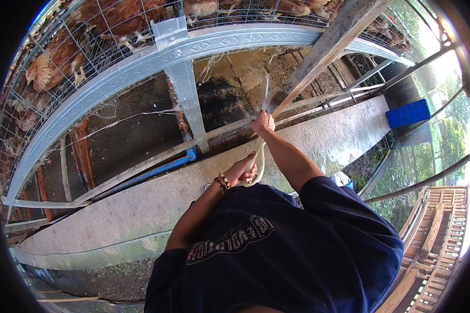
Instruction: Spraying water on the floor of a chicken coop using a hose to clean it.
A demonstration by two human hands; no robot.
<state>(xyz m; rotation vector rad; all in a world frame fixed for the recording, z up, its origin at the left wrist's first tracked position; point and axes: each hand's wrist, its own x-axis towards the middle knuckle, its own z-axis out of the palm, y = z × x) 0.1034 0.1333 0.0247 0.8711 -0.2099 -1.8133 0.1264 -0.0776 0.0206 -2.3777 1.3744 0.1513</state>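
Observation:
My right hand (263,123) grips the front end of a pale hose (261,158). A jet of water (266,92) leaves that end toward the dirty, wet ground (243,74) under the cages. Lower down, my left hand (241,170), with a bead bracelet at its wrist, is closed around a bent part of the same hose. The hose loops between both hands, close to my dark shirt. Just beyond my right hand slants a wooden post (317,58). The exact hose tip is hidden by my fingers.
Brown hens (58,58) stand in wire cages (113,23) above a galvanized metal rail (102,80). A concrete walkway (141,191) runs below my hands. Along its far edge lies a blue pipe (156,172). A blue crate (409,113) sits at right, above a slatted wooden structure (434,234).

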